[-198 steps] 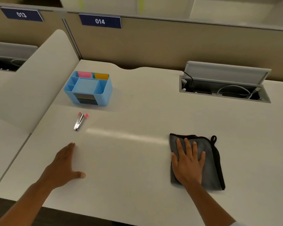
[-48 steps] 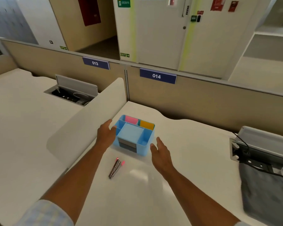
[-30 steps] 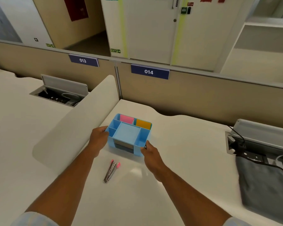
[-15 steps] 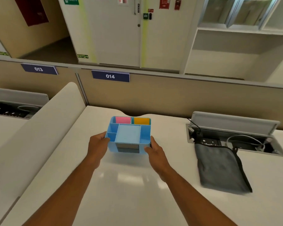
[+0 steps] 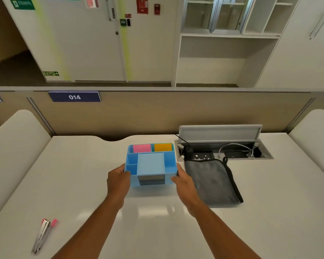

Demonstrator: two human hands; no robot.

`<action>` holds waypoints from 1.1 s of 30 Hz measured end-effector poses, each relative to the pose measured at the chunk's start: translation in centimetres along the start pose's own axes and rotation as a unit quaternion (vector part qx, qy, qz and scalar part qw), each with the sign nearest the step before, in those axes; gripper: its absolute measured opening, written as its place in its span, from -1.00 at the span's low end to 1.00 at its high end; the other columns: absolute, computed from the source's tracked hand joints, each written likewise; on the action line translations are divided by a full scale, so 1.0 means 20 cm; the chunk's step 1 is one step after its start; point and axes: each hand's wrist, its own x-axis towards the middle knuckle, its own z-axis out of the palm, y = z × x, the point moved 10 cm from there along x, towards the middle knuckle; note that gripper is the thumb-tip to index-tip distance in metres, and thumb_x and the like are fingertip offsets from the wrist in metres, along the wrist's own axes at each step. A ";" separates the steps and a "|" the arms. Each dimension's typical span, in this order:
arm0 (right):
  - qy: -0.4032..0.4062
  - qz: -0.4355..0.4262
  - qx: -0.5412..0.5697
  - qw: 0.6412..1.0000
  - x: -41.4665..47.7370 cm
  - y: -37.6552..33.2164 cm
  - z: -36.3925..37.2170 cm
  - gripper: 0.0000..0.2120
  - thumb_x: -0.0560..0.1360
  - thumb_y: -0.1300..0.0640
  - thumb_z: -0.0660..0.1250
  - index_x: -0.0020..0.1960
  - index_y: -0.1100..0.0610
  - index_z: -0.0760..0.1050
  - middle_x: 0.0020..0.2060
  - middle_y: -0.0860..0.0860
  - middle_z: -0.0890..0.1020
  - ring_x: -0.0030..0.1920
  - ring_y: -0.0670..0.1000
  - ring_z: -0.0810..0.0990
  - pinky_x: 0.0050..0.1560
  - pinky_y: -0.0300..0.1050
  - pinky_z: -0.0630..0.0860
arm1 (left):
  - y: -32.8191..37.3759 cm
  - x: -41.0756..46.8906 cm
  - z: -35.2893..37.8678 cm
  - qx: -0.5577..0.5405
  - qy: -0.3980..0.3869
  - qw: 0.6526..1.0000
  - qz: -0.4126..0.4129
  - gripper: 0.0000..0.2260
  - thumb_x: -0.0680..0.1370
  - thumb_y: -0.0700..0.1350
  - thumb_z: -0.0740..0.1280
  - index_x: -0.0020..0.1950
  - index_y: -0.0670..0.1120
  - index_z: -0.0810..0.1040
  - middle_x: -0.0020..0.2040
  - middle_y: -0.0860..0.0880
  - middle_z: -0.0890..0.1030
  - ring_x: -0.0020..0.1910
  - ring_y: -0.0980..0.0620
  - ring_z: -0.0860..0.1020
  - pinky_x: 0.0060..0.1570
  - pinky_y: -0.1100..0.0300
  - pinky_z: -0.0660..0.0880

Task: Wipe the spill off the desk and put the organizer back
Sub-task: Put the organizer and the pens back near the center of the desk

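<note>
1. Holding the blue organizer between both hands, you have it near the middle of the worktop, just left of the grey cloth and in front of the open cable box.
2. Your left hand has its grip closed on the left wall, and your right hand grasps the right wall; both press from the sides.
3. To finish well, keep the organizer level, so the pink and orange note pads at its back stay in their compartments.
4. Set the base flat on bare worktop, not on the edge of the cloth, which lies very close on the right.
5. Release both grips only when the base rests fully.
6. I cannot tell whether the organizer already touches the worktop or hangs slightly above it; the shadow under it is soft.
7. No spill is visible on the surface, but the glare in front of you could hide a thin wet film.
8. Your fingers behind the walls are hidden.
9. The small tool with pink tips at the left front is blurred; I cannot say what it is.
</note>
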 end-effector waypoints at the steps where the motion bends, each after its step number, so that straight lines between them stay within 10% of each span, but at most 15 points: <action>1: 0.004 0.001 0.004 1.000 0.00 0.01 -0.03 -0.51 0.68 0.16 0.17 0.57 -0.10 0.26 0.31 -0.10 0.58 0.23 -0.17 0.57 -0.02 -0.36 0.56 | 0.00 -0.01 0.03 0.002 -0.001 1.000 -0.002 -0.86 0.66 -0.11 0.28 -0.06 0.07 0.56 -0.08 0.01 0.65 -0.06 0.01 0.61 -0.23 0.23 0.52; 28: 0.029 0.038 0.019 0.999 0.04 0.24 -0.15 -0.56 0.70 0.09 0.16 0.56 -0.08 0.27 0.30 -0.08 0.57 0.24 -0.06 0.57 -0.06 -0.32 0.54 | -0.06 -0.09 0.20 0.022 -0.017 1.000 -0.010 -0.82 0.68 -0.11 0.25 -0.05 0.14 0.54 -0.09 0.10 0.64 -0.05 0.05 0.61 -0.28 0.28 0.51; 33: 0.042 0.018 0.025 0.999 0.00 0.19 -0.19 -0.72 0.66 0.04 0.15 0.22 -0.30 0.48 0.03 -0.33 0.65 0.10 -0.23 0.63 -0.16 -0.41 0.55 | -0.05 -0.08 0.17 0.015 -0.060 0.998 -0.013 -0.77 0.64 -0.16 0.25 0.04 0.16 0.62 0.05 0.05 0.69 0.05 0.03 0.62 -0.13 0.17 0.57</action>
